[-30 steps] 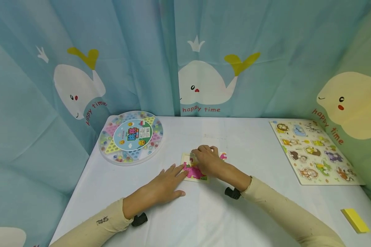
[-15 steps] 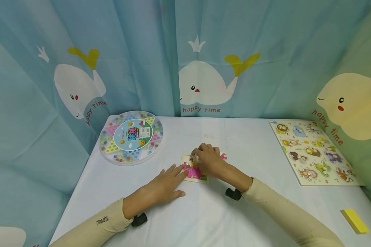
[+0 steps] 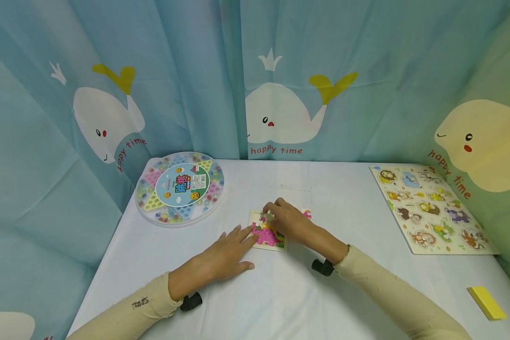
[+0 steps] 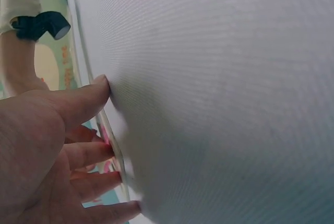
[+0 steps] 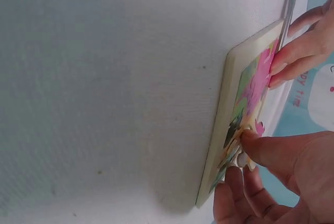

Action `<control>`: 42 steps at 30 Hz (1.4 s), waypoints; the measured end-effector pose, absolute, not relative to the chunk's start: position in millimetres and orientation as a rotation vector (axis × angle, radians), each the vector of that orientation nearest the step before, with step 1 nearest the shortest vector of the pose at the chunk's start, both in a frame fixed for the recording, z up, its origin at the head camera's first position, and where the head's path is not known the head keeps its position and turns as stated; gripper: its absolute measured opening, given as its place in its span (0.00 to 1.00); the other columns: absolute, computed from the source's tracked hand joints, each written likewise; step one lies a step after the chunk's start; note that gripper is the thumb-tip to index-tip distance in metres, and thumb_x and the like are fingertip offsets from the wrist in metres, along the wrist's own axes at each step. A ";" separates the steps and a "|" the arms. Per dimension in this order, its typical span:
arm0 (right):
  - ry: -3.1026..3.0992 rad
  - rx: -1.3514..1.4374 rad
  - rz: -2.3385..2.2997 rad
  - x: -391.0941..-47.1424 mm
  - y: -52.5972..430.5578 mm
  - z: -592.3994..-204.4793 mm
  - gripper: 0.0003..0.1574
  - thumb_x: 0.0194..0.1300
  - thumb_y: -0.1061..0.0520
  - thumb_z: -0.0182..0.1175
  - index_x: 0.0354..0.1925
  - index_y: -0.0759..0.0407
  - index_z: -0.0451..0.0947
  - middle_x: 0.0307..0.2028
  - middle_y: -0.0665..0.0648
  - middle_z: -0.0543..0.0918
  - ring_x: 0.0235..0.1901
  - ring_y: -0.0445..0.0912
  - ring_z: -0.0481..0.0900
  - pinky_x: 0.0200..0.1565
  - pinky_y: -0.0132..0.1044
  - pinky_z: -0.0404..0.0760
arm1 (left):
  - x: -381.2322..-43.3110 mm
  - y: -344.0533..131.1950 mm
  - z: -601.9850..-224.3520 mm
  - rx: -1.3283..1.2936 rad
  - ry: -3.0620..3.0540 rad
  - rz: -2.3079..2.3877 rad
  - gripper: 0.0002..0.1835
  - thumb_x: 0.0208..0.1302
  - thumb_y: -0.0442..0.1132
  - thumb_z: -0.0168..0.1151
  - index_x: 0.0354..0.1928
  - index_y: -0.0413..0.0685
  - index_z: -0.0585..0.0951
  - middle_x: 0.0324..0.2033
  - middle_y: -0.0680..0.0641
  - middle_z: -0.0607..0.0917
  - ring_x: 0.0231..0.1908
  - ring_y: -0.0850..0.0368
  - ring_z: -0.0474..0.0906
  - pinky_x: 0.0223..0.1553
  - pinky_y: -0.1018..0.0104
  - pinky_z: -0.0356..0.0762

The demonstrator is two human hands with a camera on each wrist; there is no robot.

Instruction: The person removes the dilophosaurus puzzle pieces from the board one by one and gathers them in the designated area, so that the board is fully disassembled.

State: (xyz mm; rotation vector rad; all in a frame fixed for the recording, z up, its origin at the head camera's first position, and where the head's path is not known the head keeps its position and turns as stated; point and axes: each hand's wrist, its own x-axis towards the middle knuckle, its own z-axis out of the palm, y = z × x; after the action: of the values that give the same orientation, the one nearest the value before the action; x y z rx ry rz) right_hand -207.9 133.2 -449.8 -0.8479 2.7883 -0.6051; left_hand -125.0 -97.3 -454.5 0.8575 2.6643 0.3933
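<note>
A small jigsaw puzzle in a pale frame (image 5: 224, 96) lies on the white table, showing a pink dinosaur (image 3: 267, 237). My left hand (image 3: 225, 255) has its fingers spread, with the fingertips on the frame's left side and over the picture's edge. At the upper right of the puzzle, my right hand (image 3: 295, 224) pinches a jigsaw piece (image 5: 242, 159) between thumb and fingers, tilted close over the picture. In the head view this hand covers the frame's upper right part. Another pink-marked piece (image 3: 307, 213) shows just beyond the right hand.
A round Chinese checkers set (image 3: 180, 189) with colourful marbles lies at the back left. On the right is an animal peg puzzle board (image 3: 433, 208); a yellow block (image 3: 487, 302) lies nearer the front. A whale-print curtain (image 3: 187, 80) hangs behind the table.
My right hand has shifted slightly and turned over the puzzle, so more of the dinosaur picture shows. My left hand has stayed in place.
</note>
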 end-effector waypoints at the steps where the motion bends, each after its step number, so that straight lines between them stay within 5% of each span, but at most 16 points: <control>1: 2.789 -0.853 -0.609 -208.0 133.6 -449.8 0.19 0.72 0.63 0.67 0.59 0.56 0.80 0.48 0.60 0.79 0.40 0.48 0.79 0.45 0.42 0.84 | -124.9 -97.2 -454.6 0.857 2.663 0.395 0.39 0.76 0.56 0.63 0.81 0.48 0.65 0.83 0.42 0.58 0.80 0.34 0.55 0.72 0.31 0.64; 13: 2.722 -0.849 -0.744 -209.1 140.5 -440.6 0.10 0.74 0.63 0.64 0.52 0.57 0.79 0.40 0.55 0.81 0.37 0.47 0.78 0.42 0.41 0.83 | -125.3 -95.9 -453.1 0.842 2.662 0.379 0.39 0.76 0.56 0.63 0.80 0.47 0.66 0.83 0.43 0.58 0.80 0.34 0.55 0.73 0.31 0.63; 21: 2.702 -0.852 -0.928 -216.0 154.7 -431.3 0.09 0.72 0.69 0.64 0.47 0.60 0.77 0.42 0.57 0.85 0.46 0.52 0.84 0.51 0.48 0.85 | -125.3 -94.3 -453.3 0.841 2.661 0.372 0.39 0.76 0.56 0.63 0.81 0.48 0.65 0.83 0.42 0.58 0.80 0.35 0.55 0.73 0.31 0.63; 42: 2.667 -0.551 -0.861 -239.6 285.9 -424.1 0.04 0.73 0.63 0.65 0.42 0.64 0.86 0.39 0.58 0.88 0.40 0.48 0.82 0.39 0.37 0.81 | -126.3 -93.9 -456.0 0.819 2.655 0.367 0.40 0.75 0.57 0.63 0.81 0.49 0.65 0.83 0.43 0.59 0.81 0.35 0.54 0.74 0.31 0.62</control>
State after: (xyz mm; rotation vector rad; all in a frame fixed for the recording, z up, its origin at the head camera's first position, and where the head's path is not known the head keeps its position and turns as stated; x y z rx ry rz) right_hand -239.6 285.9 -424.1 -0.5510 2.6667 -0.8610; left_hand -126.3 -93.9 -456.0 0.8186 2.6548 0.3673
